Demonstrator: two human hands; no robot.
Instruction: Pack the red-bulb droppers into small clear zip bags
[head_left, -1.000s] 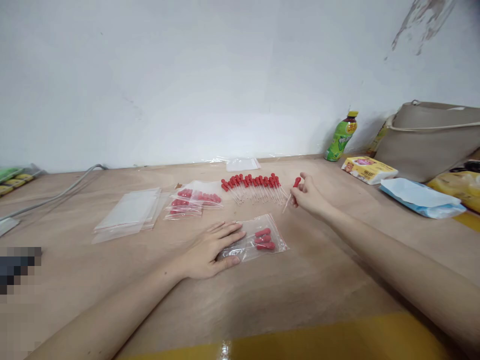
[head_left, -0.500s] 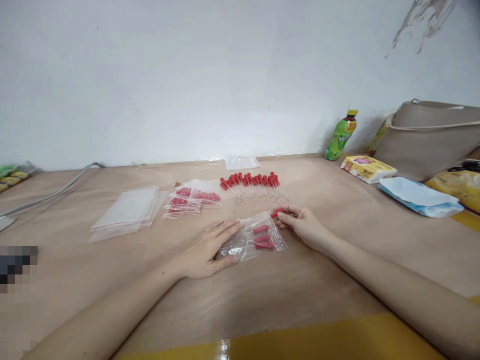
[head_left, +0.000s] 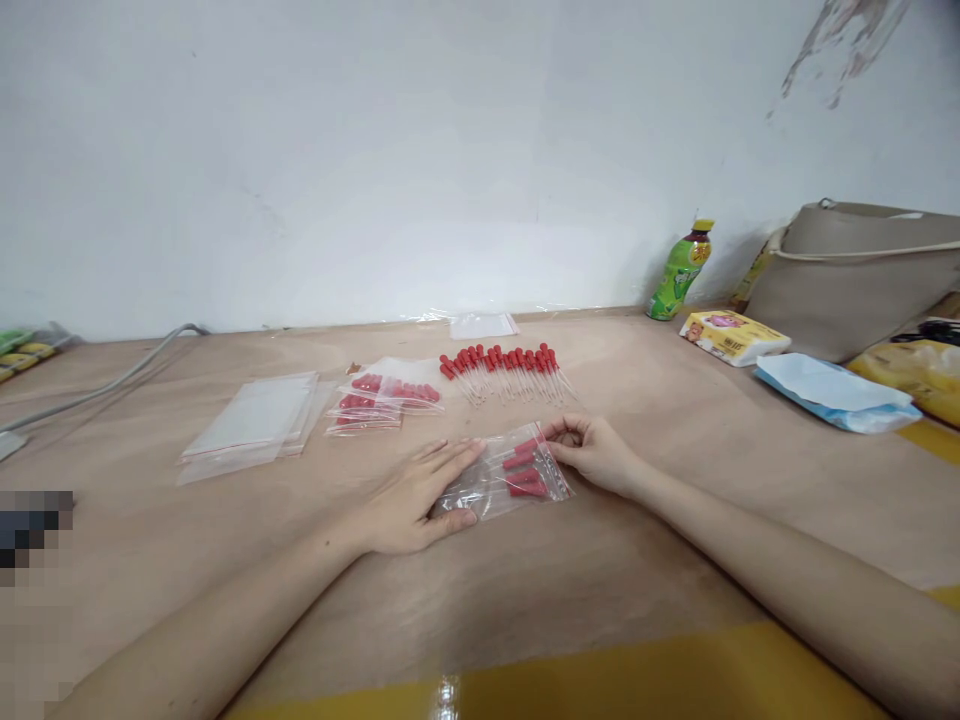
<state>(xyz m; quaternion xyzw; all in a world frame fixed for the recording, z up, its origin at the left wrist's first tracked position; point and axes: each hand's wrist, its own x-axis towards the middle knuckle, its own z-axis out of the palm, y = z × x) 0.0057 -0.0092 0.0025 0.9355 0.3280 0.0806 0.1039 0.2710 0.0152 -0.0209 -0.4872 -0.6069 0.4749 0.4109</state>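
My left hand [head_left: 415, 497] lies flat with fingers stretched out, pressing the left end of a small clear zip bag [head_left: 504, 473] on the wooden table [head_left: 600, 570]. Several red-capped droppers [head_left: 525, 474] are inside that bag. My right hand [head_left: 592, 449] is at the bag's right, open end, fingers pinched on a red-capped dropper [head_left: 527, 446] that is partly inside the bag. Beyond the bag a row of loose red-capped droppers [head_left: 506, 371] lies on the table.
Filled zip bags [head_left: 386, 398] and a stack of empty clear bags [head_left: 255, 425] lie to the left. At the right stand a green bottle [head_left: 681, 271], a tissue pack [head_left: 733, 336], a blue packet [head_left: 832, 392] and a beige bag [head_left: 862, 275]. A grey cable [head_left: 97, 390] runs at far left.
My right hand carried a dropper from beside the loose row down to the bag's open end and pushed it partly inside. My left hand stayed flat on the bag.
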